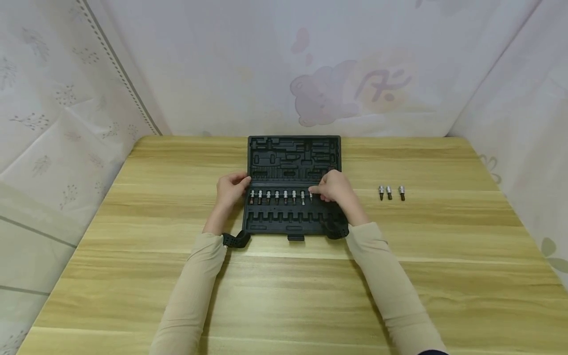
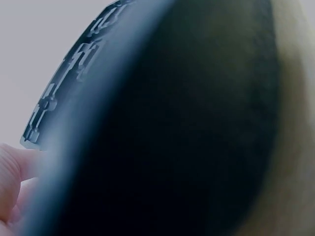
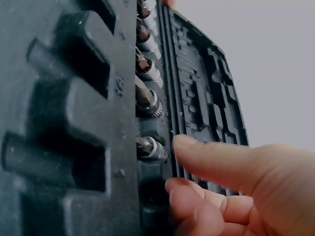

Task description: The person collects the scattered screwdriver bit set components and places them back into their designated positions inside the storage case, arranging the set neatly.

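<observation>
A black plastic bit socket case (image 1: 293, 229) lies unfolded on the table, its moulded lid (image 1: 288, 148) at the back. A row of silver bit sockets (image 1: 277, 197) sits in its upper slots. My left hand (image 1: 230, 190) grips the case's left edge near the hinge; in the left wrist view its fingers (image 2: 22, 164) are partly hidden by a dark blurred shape. My right hand (image 1: 335, 190) is over the right part of the case. Its thumb (image 3: 211, 157) points at the socket end of the rightmost seated bit (image 3: 150, 147), the other fingers bent below, beside a vacant slot.
Three loose bit sockets (image 1: 389, 193) stand apart on the wooden table (image 1: 443, 276), right of the case. A latch (image 1: 296, 237) sticks out from the case's front edge. Patterned pale cloth (image 1: 248, 74) hangs behind the table and along both sides.
</observation>
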